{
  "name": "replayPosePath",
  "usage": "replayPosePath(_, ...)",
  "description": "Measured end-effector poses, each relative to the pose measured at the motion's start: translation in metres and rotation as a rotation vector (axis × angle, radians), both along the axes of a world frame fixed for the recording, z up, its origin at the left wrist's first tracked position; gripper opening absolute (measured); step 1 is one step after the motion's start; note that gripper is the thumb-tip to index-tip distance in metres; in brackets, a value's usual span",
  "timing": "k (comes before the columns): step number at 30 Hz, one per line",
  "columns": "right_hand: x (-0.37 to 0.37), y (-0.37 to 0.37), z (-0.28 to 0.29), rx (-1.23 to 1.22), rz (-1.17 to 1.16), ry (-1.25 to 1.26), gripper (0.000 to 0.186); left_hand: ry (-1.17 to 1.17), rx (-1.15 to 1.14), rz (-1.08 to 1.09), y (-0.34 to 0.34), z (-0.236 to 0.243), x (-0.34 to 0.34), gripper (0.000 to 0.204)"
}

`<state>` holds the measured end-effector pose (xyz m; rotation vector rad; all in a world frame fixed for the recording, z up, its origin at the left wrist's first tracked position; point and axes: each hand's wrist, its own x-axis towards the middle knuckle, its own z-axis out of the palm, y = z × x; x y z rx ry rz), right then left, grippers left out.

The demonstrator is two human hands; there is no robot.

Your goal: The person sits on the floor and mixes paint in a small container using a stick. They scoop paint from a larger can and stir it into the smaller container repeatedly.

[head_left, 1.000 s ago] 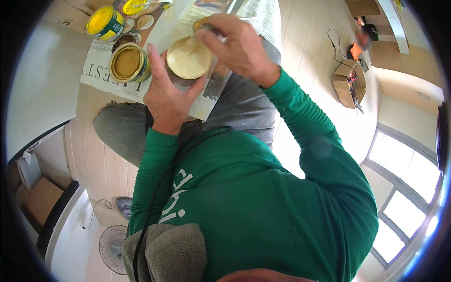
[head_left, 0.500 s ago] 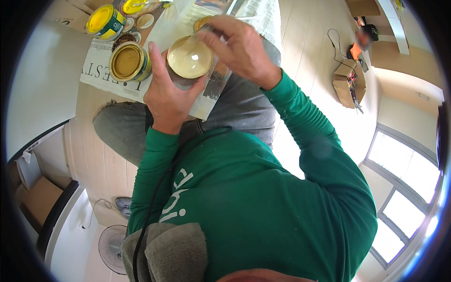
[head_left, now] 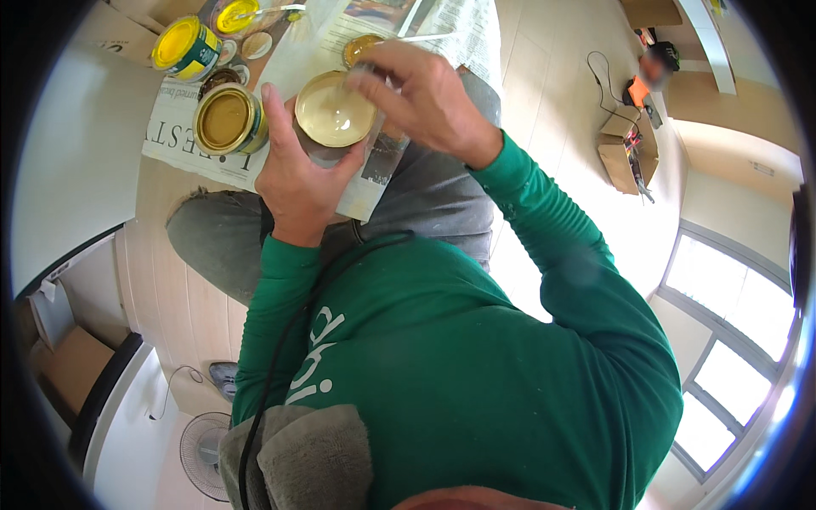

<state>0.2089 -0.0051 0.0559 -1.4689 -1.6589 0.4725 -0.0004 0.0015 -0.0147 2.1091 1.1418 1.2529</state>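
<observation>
My left hand (head_left: 293,183) grips a round container of pale cream paint (head_left: 336,115) from the left and below. My right hand (head_left: 416,102) is pinched at that container's upper right rim, on a small tool too hidden to make out. An open can of ochre paint (head_left: 223,123) stands just left of my left hand on newspaper (head_left: 174,127). Farther back left is a can with yellow paint (head_left: 180,49), beside a yellow-smeared lid (head_left: 234,15). Behind the cream container, an ochre-coated round lid (head_left: 364,47) lies near a thin white stick (head_left: 433,36).
My legs (head_left: 212,229) are under and beside the newspaper. At right, a cardboard box with tools (head_left: 616,161), a cable and an orange-and-black object (head_left: 637,89) lie on the floor. A white cabinet (head_left: 76,170) is at left, a fan (head_left: 204,450) at lower left.
My right hand has shifted slightly left and down at the cream container. A white stick now shows behind it. The whole view has shifted a little.
</observation>
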Motion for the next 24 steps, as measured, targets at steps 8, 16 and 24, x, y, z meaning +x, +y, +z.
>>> replayPosePath(8, 0.0, 0.002, -0.002, -0.015, 0.008, -0.005, 0.023, 0.044, -0.021, 0.014, -0.001, 0.003, -0.001, 0.13)
replayPosePath(16, -0.002, 0.006, -0.002, 0.012, 0.003, -0.051, 0.024, 0.041, 0.003, 0.01, -0.001, -0.003, -0.003, 0.129)
replayPosePath(24, -0.004, 0.006, -0.004, 0.014, 0.0, -0.029, 0.024, 0.039, -0.005, 0.03, -0.002, -0.003, -0.002, 0.129)
